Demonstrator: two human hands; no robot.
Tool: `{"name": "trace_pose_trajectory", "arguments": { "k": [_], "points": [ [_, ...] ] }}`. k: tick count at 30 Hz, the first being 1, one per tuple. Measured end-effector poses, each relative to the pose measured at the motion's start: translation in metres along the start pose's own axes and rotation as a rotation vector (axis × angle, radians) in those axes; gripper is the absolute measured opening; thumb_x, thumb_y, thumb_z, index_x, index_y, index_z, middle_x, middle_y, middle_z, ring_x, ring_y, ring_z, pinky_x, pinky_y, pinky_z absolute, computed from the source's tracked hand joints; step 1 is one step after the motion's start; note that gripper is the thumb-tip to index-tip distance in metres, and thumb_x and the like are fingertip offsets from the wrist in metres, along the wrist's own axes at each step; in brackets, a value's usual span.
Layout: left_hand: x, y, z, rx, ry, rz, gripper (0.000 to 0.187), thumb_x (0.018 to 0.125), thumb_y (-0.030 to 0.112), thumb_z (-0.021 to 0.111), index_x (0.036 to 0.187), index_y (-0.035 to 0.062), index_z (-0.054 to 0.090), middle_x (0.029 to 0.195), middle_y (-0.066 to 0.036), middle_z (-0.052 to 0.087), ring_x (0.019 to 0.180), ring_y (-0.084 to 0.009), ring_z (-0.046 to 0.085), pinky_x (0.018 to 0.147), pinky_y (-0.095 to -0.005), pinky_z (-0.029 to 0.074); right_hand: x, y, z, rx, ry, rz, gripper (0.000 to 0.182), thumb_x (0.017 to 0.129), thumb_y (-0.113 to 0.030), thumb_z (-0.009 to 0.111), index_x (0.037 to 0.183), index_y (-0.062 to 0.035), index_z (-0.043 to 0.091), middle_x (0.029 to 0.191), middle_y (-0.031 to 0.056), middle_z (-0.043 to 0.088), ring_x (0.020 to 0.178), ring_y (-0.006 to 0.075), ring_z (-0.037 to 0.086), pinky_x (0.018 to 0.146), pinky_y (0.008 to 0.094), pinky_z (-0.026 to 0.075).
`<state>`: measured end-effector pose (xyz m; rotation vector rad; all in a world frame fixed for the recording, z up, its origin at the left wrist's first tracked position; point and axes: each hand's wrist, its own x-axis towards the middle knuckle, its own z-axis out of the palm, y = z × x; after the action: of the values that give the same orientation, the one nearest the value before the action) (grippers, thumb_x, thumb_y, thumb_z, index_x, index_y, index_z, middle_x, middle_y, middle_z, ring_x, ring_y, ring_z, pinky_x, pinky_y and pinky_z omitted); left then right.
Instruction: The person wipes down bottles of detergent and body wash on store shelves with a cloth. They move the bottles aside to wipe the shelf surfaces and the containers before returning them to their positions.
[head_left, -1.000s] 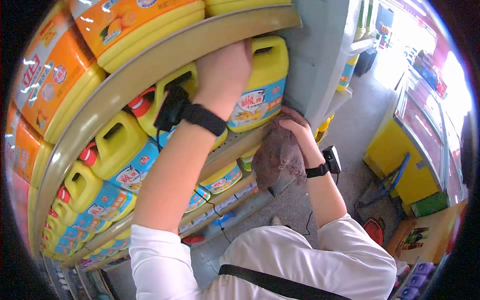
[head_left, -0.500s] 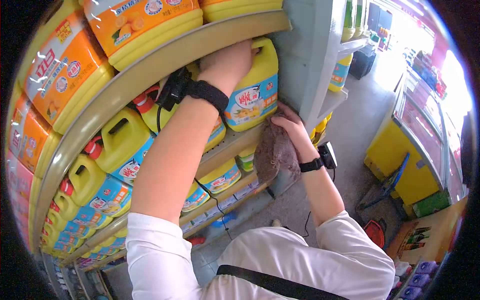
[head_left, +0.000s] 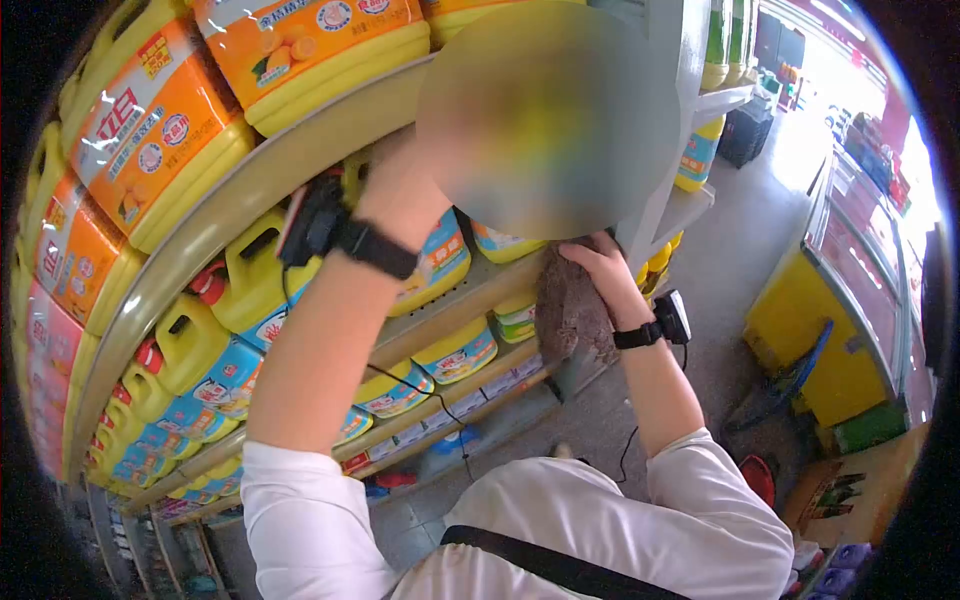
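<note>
A blurred round patch covers most of my left hand (head_left: 408, 185), so its fingers are hidden. It reaches in among yellow detergent jugs at the upper shelf, and a smeared yellow shape shows beside it within the patch. Below the patch, the bottom of a yellow jug with a blue label (head_left: 505, 245) rests near the shelf's end. My right hand (head_left: 608, 272) grips a brown cloth (head_left: 570, 315), which hangs down in front of the shelf edge by the grey upright. Black straps with small devices are on both wrists.
Rows of yellow jugs (head_left: 200, 375) fill the shelves at left, with orange-labelled jugs (head_left: 150, 125) above. A thin black cable (head_left: 425, 390) hangs below my left arm. A yellow-sided display freezer (head_left: 820, 330) stands across the aisle floor (head_left: 740, 215) at right.
My left hand and the jug beside it are now covered by a blurred patch. The view has shifted slightly. My right hand still grips the cloth by the shelf end.
</note>
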<state>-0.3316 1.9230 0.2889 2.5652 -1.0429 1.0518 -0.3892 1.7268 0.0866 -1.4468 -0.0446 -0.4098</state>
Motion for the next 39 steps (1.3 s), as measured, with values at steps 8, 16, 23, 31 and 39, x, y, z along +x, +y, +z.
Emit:
{"name": "trace_pose_trajectory", "arguments": {
  "k": [8,16,23,31,39],
  "points": [
    [-0.042,-0.071,-0.015,0.37,0.003,0.049,0.036,0.093,0.03,0.054,0.118,0.0055,0.061,0.113,-0.023,0.063,0.104,-0.0414,0.06,0.091,-0.0507,0.048,-0.002,0.008,-0.002,-0.041,-0.008,-0.064,0.076,0.079,-0.012,0.073,0.145,0.0036,0.037,0.138,0.0133,0.05,0.125,0.0205,0.047,0.105,0.0301,0.038],
    [-0.04,-0.065,-0.023,0.378,-0.11,0.136,0.035,0.094,0.023,0.052,0.125,0.0065,0.057,0.117,-0.024,0.062,0.109,-0.0407,0.058,0.094,-0.0493,0.048,0.0,0.009,-0.003,-0.126,0.004,-0.016,0.079,0.079,-0.014,0.074,0.146,0.0028,0.036,0.145,0.0147,0.044,0.133,0.0222,0.042,0.111,0.0313,0.032],
    [-0.034,-0.057,-0.018,0.274,-0.133,0.052,0.034,0.091,0.026,0.057,0.119,0.0059,0.059,0.113,-0.021,0.063,0.104,-0.0389,0.061,0.089,-0.0489,0.049,-0.007,0.007,-0.001,-0.072,-0.006,-0.051,0.079,0.079,-0.016,0.074,0.146,0.0014,0.036,0.147,0.0144,0.042,0.137,0.0234,0.037,0.113,0.0312,0.028],
    [-0.128,-0.033,-0.078,0.307,0.056,0.006,0.057,0.084,0.022,0.065,0.138,0.012,0.049,0.131,-0.013,0.051,0.125,-0.0332,0.045,0.102,-0.0544,0.037,-0.01,0.018,-0.002,-0.042,0.004,-0.051,0.075,0.08,-0.009,0.069,0.146,0.0032,0.035,0.142,0.0144,0.047,0.13,0.0239,0.043,0.109,0.0322,0.033],
    [-0.148,-0.108,-0.092,0.454,-0.085,-0.338,0.042,0.095,0.026,0.055,0.134,0.0087,0.051,0.127,-0.023,0.057,0.111,-0.0447,0.056,0.093,-0.0513,0.047,-0.01,0.009,0.007,-0.091,0.003,-0.065,0.078,0.08,-0.007,0.069,0.148,0.0028,0.031,0.146,0.0145,0.042,0.133,0.0237,0.04,0.111,0.0335,0.03]
  ]
}}
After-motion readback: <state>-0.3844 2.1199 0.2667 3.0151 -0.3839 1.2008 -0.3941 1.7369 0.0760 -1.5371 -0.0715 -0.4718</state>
